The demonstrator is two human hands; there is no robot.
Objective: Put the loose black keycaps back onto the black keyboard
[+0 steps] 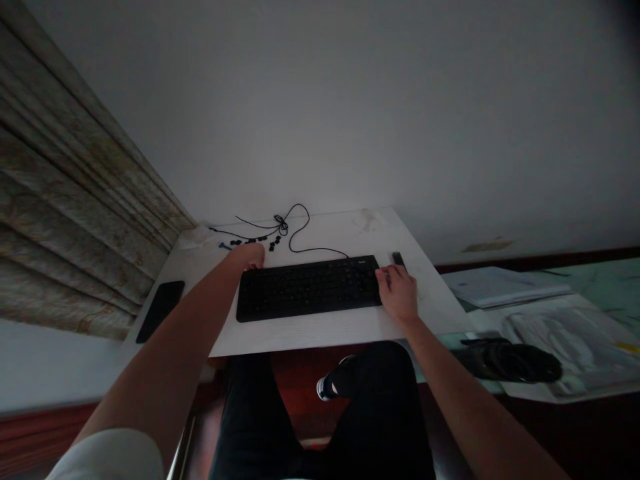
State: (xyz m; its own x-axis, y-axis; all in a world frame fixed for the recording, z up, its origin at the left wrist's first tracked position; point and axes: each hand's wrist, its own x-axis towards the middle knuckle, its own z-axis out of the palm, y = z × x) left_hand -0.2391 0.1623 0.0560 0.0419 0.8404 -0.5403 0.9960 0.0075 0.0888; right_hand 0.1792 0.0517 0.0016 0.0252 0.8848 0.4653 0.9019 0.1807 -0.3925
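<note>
A black keyboard lies flat on the white table, its cord leading off the back edge. My left hand is closed at the keyboard's back left corner, close to several small black keycaps; what its fingers hold, if anything, is hidden. Around the keyboard's right end my right hand is closed, fingers on the edge. Just behind that hand lies a small dark object, partly covered. A small blue tool rests left of the keycaps.
The black cable loops in a bundle near the wall. A dark phone lies at the table's left edge, beside a patterned curtain. On a lower surface at right are papers and a black bundled item.
</note>
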